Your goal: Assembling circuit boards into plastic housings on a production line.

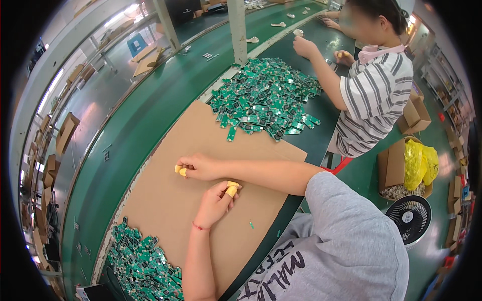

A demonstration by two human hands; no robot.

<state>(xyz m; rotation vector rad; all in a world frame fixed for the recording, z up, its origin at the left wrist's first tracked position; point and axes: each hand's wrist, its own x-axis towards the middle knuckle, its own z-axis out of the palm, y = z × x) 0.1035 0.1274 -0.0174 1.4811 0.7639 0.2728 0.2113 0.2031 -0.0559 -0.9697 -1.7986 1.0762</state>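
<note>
My left hand (217, 203) is over the brown cardboard sheet (175, 200), thumb and fingers pinched together. Yellow finger cots (232, 189) cover its fingertips. Just beyond it, my right hand (198, 167) is closed with curled fingers, also in yellow cots, palm side hidden. Whatever either pinch holds, if anything, does not show. One heap of small green circuit boards (145, 261) lies by my left forearm at the near left. A larger heap of circuit boards (266, 98) rests beyond my right arm. A tiny green sliver (251, 225) lies on the cardboard near my left hand.
A green conveyor belt (120, 120) runs along the left, with a few small metal parts on it. A post (237, 32) stands by the far heap. A co-worker in a striped shirt (374, 98) works at the far right. Behind me are a box (391, 168) and a fan (409, 218).
</note>
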